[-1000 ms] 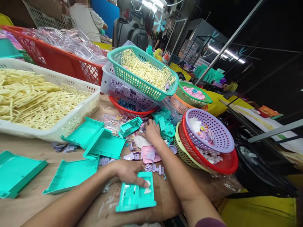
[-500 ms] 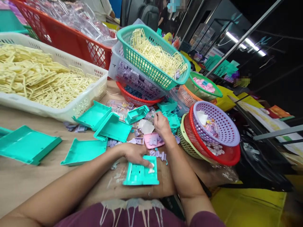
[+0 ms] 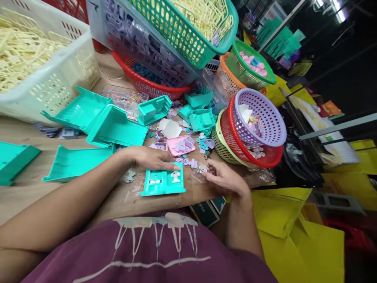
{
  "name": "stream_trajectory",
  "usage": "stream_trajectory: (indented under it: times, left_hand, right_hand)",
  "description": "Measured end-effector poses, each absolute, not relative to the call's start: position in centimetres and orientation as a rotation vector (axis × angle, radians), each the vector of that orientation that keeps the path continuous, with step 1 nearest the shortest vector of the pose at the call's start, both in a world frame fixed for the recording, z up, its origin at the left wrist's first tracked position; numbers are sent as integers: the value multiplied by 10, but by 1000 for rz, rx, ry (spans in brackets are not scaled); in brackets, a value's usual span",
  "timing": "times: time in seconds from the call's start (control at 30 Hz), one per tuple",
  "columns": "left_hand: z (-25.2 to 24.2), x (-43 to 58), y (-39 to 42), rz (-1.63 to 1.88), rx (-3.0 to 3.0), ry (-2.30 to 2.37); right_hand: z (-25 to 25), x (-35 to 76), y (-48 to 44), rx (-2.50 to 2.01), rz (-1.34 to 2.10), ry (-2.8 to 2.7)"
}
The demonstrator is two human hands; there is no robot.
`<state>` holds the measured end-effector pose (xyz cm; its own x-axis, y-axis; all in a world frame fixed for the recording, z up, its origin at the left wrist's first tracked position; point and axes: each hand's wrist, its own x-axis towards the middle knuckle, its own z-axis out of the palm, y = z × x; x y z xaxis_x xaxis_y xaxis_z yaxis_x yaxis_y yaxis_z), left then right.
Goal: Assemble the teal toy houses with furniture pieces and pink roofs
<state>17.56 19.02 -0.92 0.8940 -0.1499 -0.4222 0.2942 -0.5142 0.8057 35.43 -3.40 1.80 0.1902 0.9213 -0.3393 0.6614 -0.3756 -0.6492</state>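
Observation:
Close to my body on the table lies a teal plastic panel (image 3: 163, 187) with recesses and a small white character-shaped piece (image 3: 175, 177) on its right part. My left hand (image 3: 151, 159) holds the panel along its far edge, a finger or thumb reaching over the top near the white piece. Right of the panel, my right hand (image 3: 222, 177) pinches a small clear plastic bag (image 3: 202, 168) with little pale pieces inside. Beyond the panel is a pink tray (image 3: 172, 146) with lilac parts on it. Lilac and teal bits lie loose around the tray.
Teal trays (image 3: 118, 127) spread to the left. A white crate (image 3: 59, 78) of cream parts stands behind them. A teal basket (image 3: 188, 43) is stacked on a clear bin (image 3: 141, 43). Colander-like baskets (image 3: 262, 114) rise at the right, above yellow sheets (image 3: 306, 243).
My right hand has come back from the pile toward the panel with a small clear bag. My left hand stays on the panel. The view has tilted downward.

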Motion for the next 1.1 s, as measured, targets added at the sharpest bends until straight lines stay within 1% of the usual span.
stream_trajectory:
  times: [0.07,0.13,0.33,0.47,0.63,0.73,0.83,1.0,1.03,1.1]
  left_hand:
    - [-6,175,190,-665,1959,-28]
    - [-2,175,188,-693,1998,-20]
    - [4,176,174,-638,2188,83]
    - [0,178,170,-640,2228,111]
    - [-2,177,167,-556,2296,161]
    - [4,174,159,-537,2396,275]
    - [9,175,154,-556,2445,323]
    - [11,172,158,-499,2388,323]
    - [10,172,160,-491,2361,297]
    - [8,171,162,-506,2326,248]
  right_hand:
    - [10,354,-42,-2202,1001,-1599]
    - [-1,352,-45,-2252,915,-1620]
    - [-30,342,-50,-2282,749,-1289]
    - [-30,336,-56,-2204,738,-1147]
    - [-25,330,-61,-2177,713,-1238]
    - [-25,327,-62,-2153,750,-1241]
    - [-24,330,-59,-1998,823,-1023]
    - [-11,332,-56,-1656,1138,-873]
    - [-9,331,-56,-1648,1163,-875]
    - [-8,329,-56,-1740,1088,-918]
